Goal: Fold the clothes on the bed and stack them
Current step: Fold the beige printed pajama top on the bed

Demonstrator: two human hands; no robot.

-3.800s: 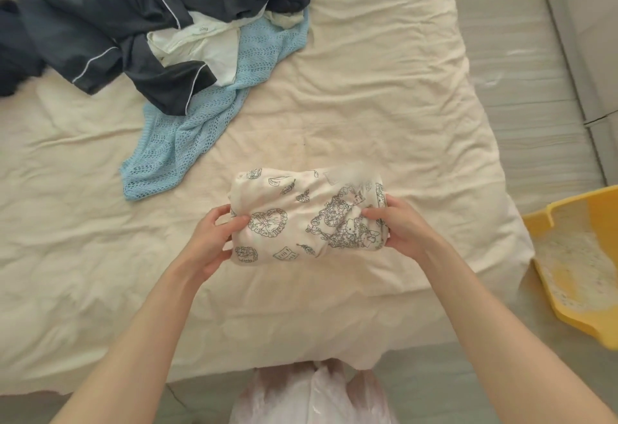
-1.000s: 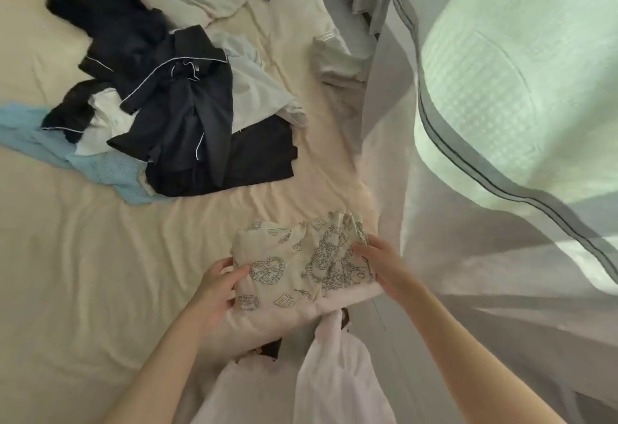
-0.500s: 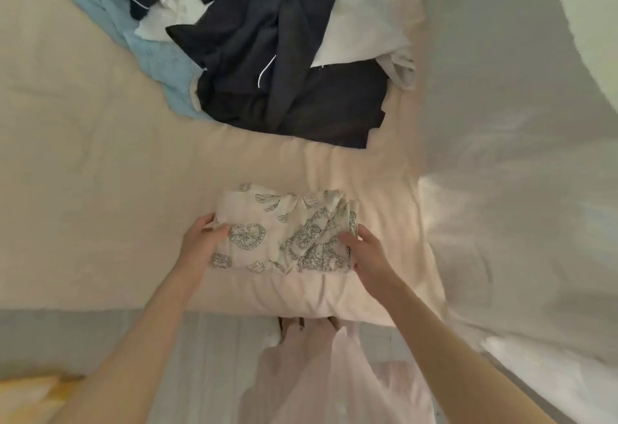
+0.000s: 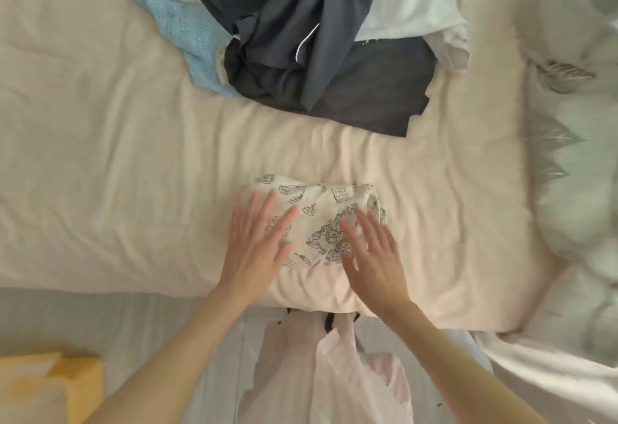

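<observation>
Folded printed garment (image 4: 326, 214) lies flat on the bed (image 4: 100, 156), close to its near edge. Left hand (image 4: 255, 246) rests palm-down on the garment's left side, fingers (image 4: 264, 204) straight and spread, gripping nothing. Right hand (image 4: 371, 251) lies flat on the garment's right side, also straight-fingered. Unfolded pile sits toward the far side: dark garment (image 4: 321, 56), light blue knit (image 4: 190, 29), white garment (image 4: 411, 2). Bare sheet stretches left of the folded piece and between it and the pile. Pale bedding (image 4: 582, 189) bunches at the right edge. Yellow object (image 4: 50, 387) on the floor, lower left.
</observation>
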